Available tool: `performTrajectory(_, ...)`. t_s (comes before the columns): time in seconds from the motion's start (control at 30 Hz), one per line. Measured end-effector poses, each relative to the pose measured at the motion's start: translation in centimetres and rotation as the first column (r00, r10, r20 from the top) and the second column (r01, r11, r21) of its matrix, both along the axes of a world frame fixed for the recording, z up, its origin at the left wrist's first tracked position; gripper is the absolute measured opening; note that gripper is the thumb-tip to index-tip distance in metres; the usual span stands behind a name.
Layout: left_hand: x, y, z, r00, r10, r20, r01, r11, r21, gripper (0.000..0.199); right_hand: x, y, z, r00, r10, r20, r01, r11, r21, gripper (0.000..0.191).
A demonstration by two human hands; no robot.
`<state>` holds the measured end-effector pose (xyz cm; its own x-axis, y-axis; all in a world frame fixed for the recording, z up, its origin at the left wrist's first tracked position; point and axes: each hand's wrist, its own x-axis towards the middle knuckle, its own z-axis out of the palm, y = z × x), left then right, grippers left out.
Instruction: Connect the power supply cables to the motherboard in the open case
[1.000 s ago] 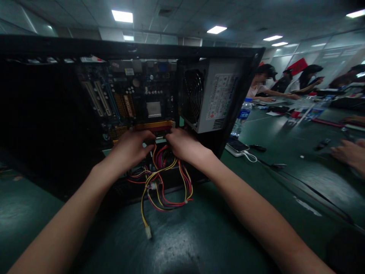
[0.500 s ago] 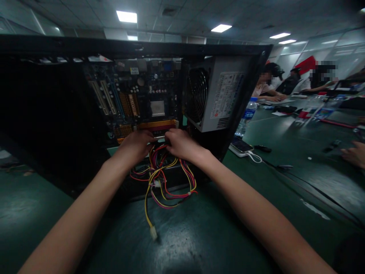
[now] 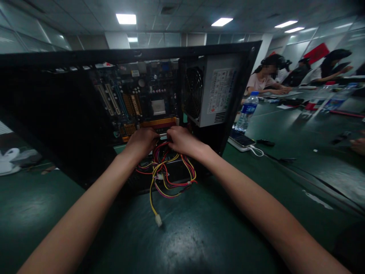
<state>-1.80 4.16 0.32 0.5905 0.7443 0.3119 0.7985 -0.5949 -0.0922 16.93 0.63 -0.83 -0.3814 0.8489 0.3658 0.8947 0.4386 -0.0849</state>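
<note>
In the middle of the table (image 3: pixel 185 243), a black PC case (image 3: pixel 159 51) stands w/ its open side toward the person, prob. so both arms can reach straight in. On its inner far wall sits the mobo (image 3: pixel 158 107); the PSU (image 3: pixel 219 91) is up in the right corner, label facing left-to-near, fan grille toward the board.

Left hand (image 3: pixel 141 142) & right hand (image 3: pixel 182 140) meet just below the mem. slots (image 3: pixel 159 122), fingers bent inward, knuckles up, only a narrow gap betw. them. Fingertips are hidden, so can't tell if either grip is pinching smth or just touching; the paired pose suggests work on one small spot, w/ each hand steadying its own side.

The cable bundle (image 3: pixel 161 148), red/yellow/purple, loops out under the hands & over the case's near edge, likely leaving the board area freer. One white plug (image 3: pixel 158 220) dangles nearest, attached to nothing visible.

To the right, just beside the case: a water bottle (image 3: pixel 247 112) & a phone (image 3: pixel 243 139) w/ a white cord (image 3: pixel 258 152).
</note>
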Motion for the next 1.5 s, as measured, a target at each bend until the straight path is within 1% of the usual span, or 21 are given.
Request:
performTrajectory(0.17, 0.1, -0.2, 0.0, 0.999, 0.037, 0.029, -0.038, 0.999, 0.025, 0.027, 0.1, 0.2, -0.2, 1.0, 0.019, -0.007, -0.018, 1.0, 0.008, 0.016)
performTrajectory(0.27, 0.1, -0.3, 0.1, 1.0, 0.026, 0.008, -0.026, 0.999, 0.044, 0.028, 0.1, 0.3, -0.3, 1.0, 0.021, -0.012, -0.021, 1.0, 0.011, 0.016)
performTrajectory(0.5, 0.1, -0.6, 0.2, 0.998, 0.044, -0.043, -0.042, 0.998, 0.056, 0.029, 0.1, 0.4, -0.3, 0.999, 0.024, -0.022, -0.024, 1.0, 0.011, 0.018)
performTrajectory(0.7, 0.4, -0.4, 0.1, 0.992, 0.103, -0.075, -0.1, 0.994, 0.05, 0.028, 0.0, 0.7, -0.4, 1.0, 0.02, -0.006, -0.02, 1.0, 0.019, 0.018)
performTrajectory(0.83, 0.5, -0.4, 0.0, 0.994, 0.085, -0.075, -0.081, 0.995, 0.055, 0.03, -0.1, 0.5, -0.3, 1.0, 0.018, -0.004, -0.018, 1.0, 0.0, 0.017)
performTrajectory(1.1, 0.4, -0.3, -0.2, 0.996, 0.074, -0.052, -0.073, 0.997, 0.02, 0.029, -0.1, 0.3, -0.1, 1.0, 0.026, -0.004, -0.026, 1.0, -0.008, 0.017)
performTrajectory(1.37, 0.8, -0.2, 0.1, 0.985, 0.134, -0.11, -0.133, 0.991, 0.021, 0.03, -0.1, 0.6, -0.4, 0.999, 0.029, -0.015, -0.029, 1.0, 0.004, 0.016)
performTrajectory(1.5, 1.2, -0.6, 0.4, 0.984, 0.168, -0.066, -0.167, 0.986, 0.027, 0.032, -0.2, 0.7, -0.4, 0.999, 0.037, -0.019, -0.037, 0.999, 0.02, 0.016)
